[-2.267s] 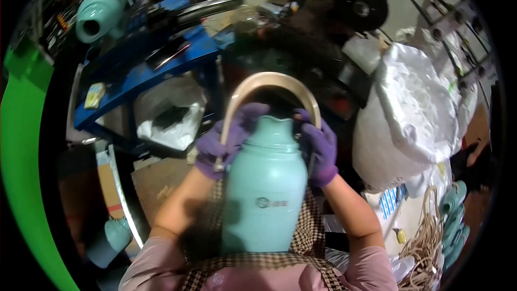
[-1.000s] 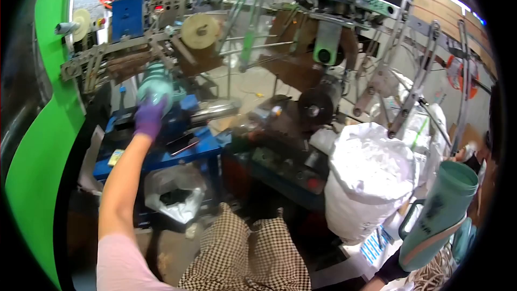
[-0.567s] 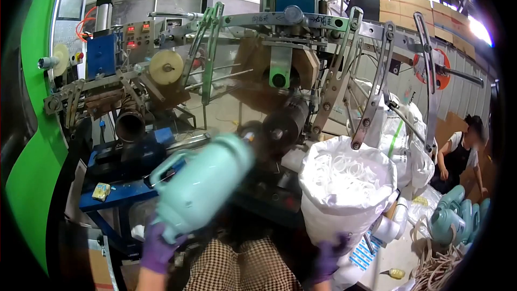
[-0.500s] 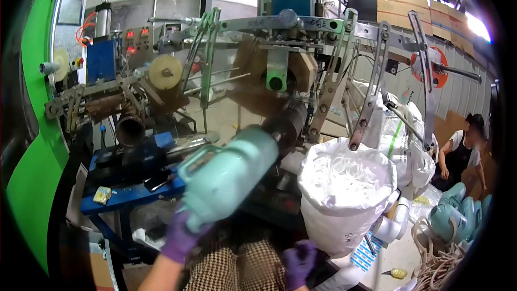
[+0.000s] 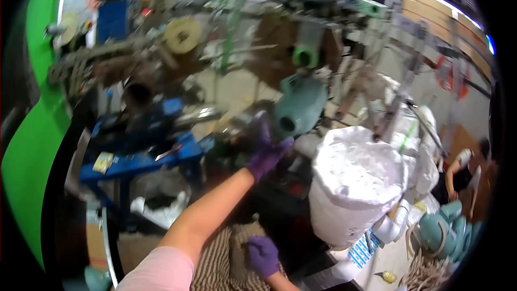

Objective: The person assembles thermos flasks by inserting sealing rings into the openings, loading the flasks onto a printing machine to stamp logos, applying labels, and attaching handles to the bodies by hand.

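Note:
A teal plastic jug [image 5: 304, 105] with a side handle sits at the machine's central spindle, its open neck facing down toward me. Just below that neck is my left hand [image 5: 265, 153] in a purple glove, fingers spread and holding nothing. The image is blurred, so whether a fingertip touches the jug is unclear. My right hand [image 5: 263, 256], also purple-gloved, rests curled over my checked clothing [image 5: 215, 258]. Its fingers are closed, and anything inside them is hidden.
A white sack [image 5: 344, 210] of white strips stands to the right. More teal jugs [image 5: 439, 231] lie beyond it, near another person [image 5: 458, 175]. A blue metal stand [image 5: 145, 161] is on the left. Metal linkage arms [image 5: 404, 81] hang above the sack.
The jug has gone from my left hand onto the spindle, and that hand has let go of it. My right hand has shifted over my lap. The camera view has tilted down.

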The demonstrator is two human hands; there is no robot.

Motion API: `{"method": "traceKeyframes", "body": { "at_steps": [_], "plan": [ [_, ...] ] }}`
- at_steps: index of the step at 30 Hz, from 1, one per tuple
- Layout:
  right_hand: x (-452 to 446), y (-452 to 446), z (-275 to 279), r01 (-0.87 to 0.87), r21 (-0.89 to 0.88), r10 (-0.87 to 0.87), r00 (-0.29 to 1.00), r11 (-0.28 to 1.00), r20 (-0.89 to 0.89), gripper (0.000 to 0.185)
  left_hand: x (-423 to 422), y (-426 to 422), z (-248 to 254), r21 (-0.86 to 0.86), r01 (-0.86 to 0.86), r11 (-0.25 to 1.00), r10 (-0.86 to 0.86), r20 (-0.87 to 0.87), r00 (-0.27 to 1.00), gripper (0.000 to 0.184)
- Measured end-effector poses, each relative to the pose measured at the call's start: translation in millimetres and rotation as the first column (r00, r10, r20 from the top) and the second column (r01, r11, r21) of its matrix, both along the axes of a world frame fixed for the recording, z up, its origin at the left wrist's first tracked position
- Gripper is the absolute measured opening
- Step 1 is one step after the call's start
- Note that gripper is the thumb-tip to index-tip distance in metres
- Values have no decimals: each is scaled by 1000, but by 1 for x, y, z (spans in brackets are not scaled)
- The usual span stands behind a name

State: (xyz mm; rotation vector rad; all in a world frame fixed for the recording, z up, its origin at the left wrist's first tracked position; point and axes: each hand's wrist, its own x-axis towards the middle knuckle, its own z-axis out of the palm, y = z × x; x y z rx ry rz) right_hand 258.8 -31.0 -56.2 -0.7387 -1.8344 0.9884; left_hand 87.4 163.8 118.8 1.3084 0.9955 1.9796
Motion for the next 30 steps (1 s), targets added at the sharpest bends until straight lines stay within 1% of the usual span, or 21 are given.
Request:
{"method": "traceKeyframes", "body": {
  "at_steps": [3,5,6,7,9,10,12,13,15,17,19,20,21,22,23,24,25,26,27,28,30],
  "plan": [
    [4,1,-1,57,-53,-67,980,997,-190,14,-30,-83,-107,45,-133,990,125,142,982,51],
    [14,11,-17,66,-84,-82,976,994,-202,15,-64,-203,-175,-160,59,985,15,424,906,44],
    [20,14,-25,43,-98,-64,974,994,-219,16,-91,-265,-237,-318,-217,923,287,192,939,40],
    [19,17,-32,37,-105,-62,968,994,-242,18,-116,-338,-291,-483,-415,771,498,52,866,38],
    [19,15,-30,71,-196,-120,960,978,-254,20,-143,-513,-378,-794,-473,383,842,89,532,38],
    [19,16,-28,58,-171,-96,969,984,-229,22,-147,-601,-405,-863,-407,298,948,216,235,39],
    [15,17,-30,6,-204,-59,964,979,-258,23,-133,-753,-421,-871,-396,292,839,432,-331,43],
    [19,20,-35,-31,-253,-46,955,967,-293,23,-120,-807,-423,-855,-428,291,733,487,-475,46],
    [23,32,-51,2,-116,-34,962,993,-273,32,-98,-866,-408,-829,-480,287,588,548,-595,54],
    [18,29,-43,-7,-98,-13,980,995,-196,25,-92,-866,-383,-844,-458,278,680,510,-527,61],
    [13,26,-34,21,-10,-21,998,1000,-66,27,-116,-839,-372,-878,-387,280,739,455,-497,38],
    [11,26,-30,35,40,-35,999,999,-7,28,-132,-820,-374,-921,-386,-46,991,5,-130,29],
    [10,27,-28,24,52,-24,1000,998,-3,29,-152,-799,-374,-796,-511,-325,838,-493,234,19],
    [13,28,-28,11,56,-12,1000,998,8,29,-168,-769,-356,-396,-769,-502,423,-888,181,14],
    [16,29,-32,-5,52,4,1000,999,22,30,-187,-748,-338,-66,-929,-364,98,-995,32,19],
    [21,33,-38,-33,34,33,999,999,10,31,-218,-728,-318,-278,-858,-431,-140,-919,368,30],
    [23,34,-40,-16,26,16,1000,1000,9,32,-246,-724,-326,-255,-887,-386,-362,-842,400,40],
    [23,32,-40,12,12,-12,1000,1000,19,32,-264,-739,-368,-33,-967,-254,-498,-853,160,42],
    [24,31,-41,44,3,-44,999,999,31,32,-289,-737,-377,-175,-926,-334,-547,-764,341,42],
    [29,35,-44,75,44,-78,995,996,65,32,-293,-718,-354,-177,-915,-363,-733,-552,398,40],
    [30,39,-46,141,48,-144,987,989,65,34,-316,-712,-362,-247,-846,-472,-689,-496,529,37]
  ]
}}
